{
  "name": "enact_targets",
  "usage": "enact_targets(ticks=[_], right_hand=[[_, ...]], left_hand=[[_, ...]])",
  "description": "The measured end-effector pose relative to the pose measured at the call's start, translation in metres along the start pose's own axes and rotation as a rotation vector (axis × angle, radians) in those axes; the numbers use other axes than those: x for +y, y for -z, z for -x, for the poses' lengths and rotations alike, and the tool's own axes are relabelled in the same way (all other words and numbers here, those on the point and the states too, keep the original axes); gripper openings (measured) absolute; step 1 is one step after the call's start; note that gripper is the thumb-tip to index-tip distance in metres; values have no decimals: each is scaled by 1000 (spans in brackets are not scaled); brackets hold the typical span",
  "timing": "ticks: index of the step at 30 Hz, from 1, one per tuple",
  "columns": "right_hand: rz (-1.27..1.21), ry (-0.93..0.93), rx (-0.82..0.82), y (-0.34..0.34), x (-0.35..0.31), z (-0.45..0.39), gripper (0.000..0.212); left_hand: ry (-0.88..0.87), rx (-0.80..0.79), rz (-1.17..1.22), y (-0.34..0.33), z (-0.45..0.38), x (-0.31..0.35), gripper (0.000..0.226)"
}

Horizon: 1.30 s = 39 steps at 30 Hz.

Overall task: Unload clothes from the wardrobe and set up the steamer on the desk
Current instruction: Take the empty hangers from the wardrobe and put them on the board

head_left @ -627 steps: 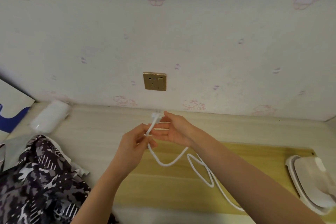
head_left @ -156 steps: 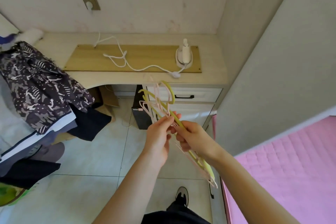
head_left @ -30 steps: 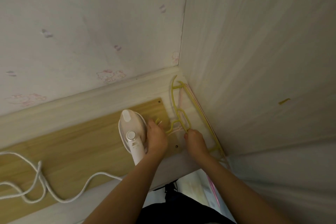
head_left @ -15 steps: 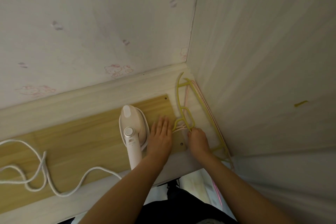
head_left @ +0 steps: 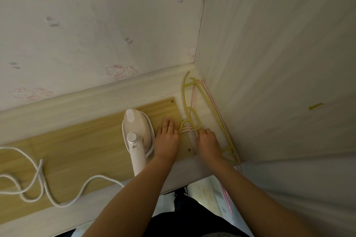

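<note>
Since half a second ago almost nothing has shifted: my left hand [head_left: 166, 136] still lies flat with straight fingers on the wooden board [head_left: 81, 152], and my right hand [head_left: 209, 143] is still down at the hangers [head_left: 194, 119], where a second ago the left one was curled nearer the steamer.

The right hand's fingers curl at the hook end of the bundle; it looks like a pinch on the yellow hanger's neck, though the fingertips are hidden from me. The hangers lie flat on the desk [head_left: 134, 90] at about two o'clock from the steamer [head_left: 137, 134], tucked along the side panel, one end overhanging the front edge.

The steamer rests on its base just at nine o'clock of my left hand, its white cord [head_left: 63, 196] looping off toward eight o'clock.

My read: the hangers are light, thin, springy plastic that tangle and slide easily, so I would hold them together at the necks. The steamer looks top-heavy and smooth; the handle is the place to take it.
</note>
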State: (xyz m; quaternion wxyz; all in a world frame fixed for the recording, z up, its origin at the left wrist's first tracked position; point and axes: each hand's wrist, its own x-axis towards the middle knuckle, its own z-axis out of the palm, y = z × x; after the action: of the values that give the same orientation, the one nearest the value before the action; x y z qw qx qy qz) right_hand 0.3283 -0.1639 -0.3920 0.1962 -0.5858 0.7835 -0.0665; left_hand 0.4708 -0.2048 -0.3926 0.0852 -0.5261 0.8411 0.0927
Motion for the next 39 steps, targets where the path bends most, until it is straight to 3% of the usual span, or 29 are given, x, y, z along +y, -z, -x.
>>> enact_targets(ticks=[8,16,19,30,39], right_hand=[[99,45,74,3,-3,17,38],[58,20,22,5,0,37,49],[71,26,11,10,-1,50,56],[139,15,138,21,-12,137,58],[215,7,319,42,-15,231,62]], left_hand=[[15,101,-22,1,20,11,54],[40,69,-35,1,43,16,67],[54,-18,-115,12,55,20,64],[-171,61,-133,31,133,23,63],[-379,328,5,37,194,22,67]])
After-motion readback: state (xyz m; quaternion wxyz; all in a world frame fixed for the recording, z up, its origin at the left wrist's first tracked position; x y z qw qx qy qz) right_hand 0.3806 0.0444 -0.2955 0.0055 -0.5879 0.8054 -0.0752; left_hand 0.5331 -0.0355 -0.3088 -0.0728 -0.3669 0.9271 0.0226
